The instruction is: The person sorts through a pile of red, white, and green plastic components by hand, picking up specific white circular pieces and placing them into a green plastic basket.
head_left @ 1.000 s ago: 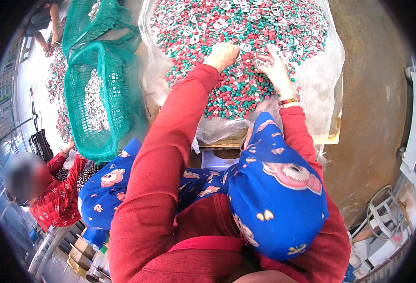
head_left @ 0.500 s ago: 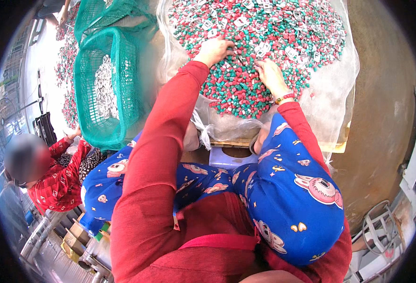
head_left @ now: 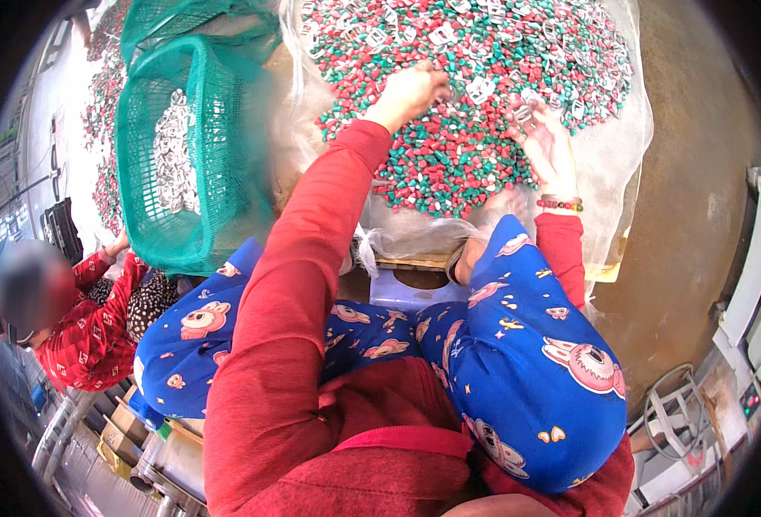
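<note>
A broad heap of small red and green stones lies on a pale translucent sheet. Silver metal pieces with openings, looking like buckle frames, are scattered through it. My left hand hovers over the middle of the heap, its fingers curled together; whatever they hold, if anything, is hidden. To its right, my right hand is turned partly palm up, with a silver metal piece between thumb and fingers. A beaded bracelet circles my right wrist.
Left of the heap stands a green mesh-lined basket with a pile of silver metal pieces inside. A co-worker in a red patterned top sits at far left beside another strip of stones. A light purple stool is between my legs.
My right hand has lifted off the stones, moved right and turned partly palm up, now with a silver piece in it. My left hand has shifted slightly right, fingers curled tighter.
</note>
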The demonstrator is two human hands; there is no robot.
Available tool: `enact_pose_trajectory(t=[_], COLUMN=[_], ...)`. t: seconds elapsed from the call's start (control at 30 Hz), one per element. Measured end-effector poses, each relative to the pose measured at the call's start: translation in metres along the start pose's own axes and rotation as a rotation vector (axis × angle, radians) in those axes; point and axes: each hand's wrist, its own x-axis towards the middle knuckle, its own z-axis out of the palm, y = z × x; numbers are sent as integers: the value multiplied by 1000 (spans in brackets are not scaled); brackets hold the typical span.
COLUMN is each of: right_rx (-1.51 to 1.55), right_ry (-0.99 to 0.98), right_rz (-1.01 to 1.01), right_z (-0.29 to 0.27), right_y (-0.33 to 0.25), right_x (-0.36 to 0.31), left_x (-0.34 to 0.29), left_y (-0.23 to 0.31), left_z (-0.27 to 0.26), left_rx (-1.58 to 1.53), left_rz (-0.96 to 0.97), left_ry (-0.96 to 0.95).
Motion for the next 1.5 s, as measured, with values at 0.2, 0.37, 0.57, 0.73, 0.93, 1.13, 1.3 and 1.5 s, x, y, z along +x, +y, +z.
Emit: enact_pose_trajectory(t=[0.2, 0.37, 0.57, 0.73, 0.93, 1.13, 1.3, 1.5], right_rx=[-1194, -1983, -1819, -820, 256, -249, -1727, -1701], right_ry=[122, -55, -105, 98, -39, 148, 433, 111], right_rz=[-87, -344, -285, -102, -54, -58, -236, -361], right_z=[4, -10, 8, -12, -19, -71, -80, -40], right_y=[-5, 57, 66, 16, -24, -45, -21, 31], right_x=[62, 81, 11, -8, -14, 31, 67, 52], left_x=[11, 2, -6, 6, 14, 30, 19, 45], left_y=[20, 25, 33, 37, 49, 47, 52, 59], left_z=[-64, -65, -53, -22, 25, -9, -57, -57], left_rx=[-1126, -461, -1527, -1476, 269, -108, -1847, -1804], left_rz=[-481, -349, -551, -491, 201, -23, -288, -253], left_ry=[90, 33, -70, -245, -372, -186, -204, -32])
